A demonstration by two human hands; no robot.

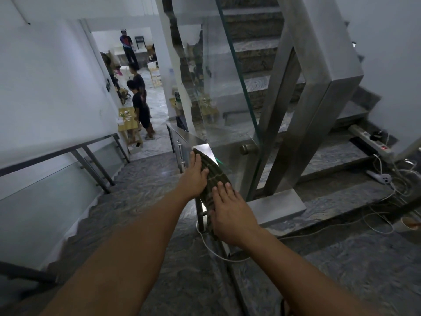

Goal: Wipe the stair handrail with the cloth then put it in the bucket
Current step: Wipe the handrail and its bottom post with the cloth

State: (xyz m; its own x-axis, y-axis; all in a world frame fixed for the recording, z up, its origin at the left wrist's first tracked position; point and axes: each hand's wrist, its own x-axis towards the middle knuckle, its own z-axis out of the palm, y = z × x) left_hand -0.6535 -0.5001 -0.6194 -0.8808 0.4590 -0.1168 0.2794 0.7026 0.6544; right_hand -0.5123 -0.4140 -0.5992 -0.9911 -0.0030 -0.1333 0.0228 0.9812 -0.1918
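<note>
A dark green checked cloth (214,179) lies draped over the top of the steel stair handrail (200,148) at the landing. My left hand (196,173) presses flat on the cloth's far left side, fingers pointing away. My right hand (230,215) rests on the cloth's near end, fingers spread and wrapped over the rail. Much of the rail under the cloth and hands is hidden. No bucket is in view.
A glass panel (227,87) and thick steel posts (319,106) rise right of the rail. Stairs climb to the right, with a power strip (373,142) and white cables (387,179) on the steps. Stairs descend left beside a wall railing (91,160). Three people stand below (140,103).
</note>
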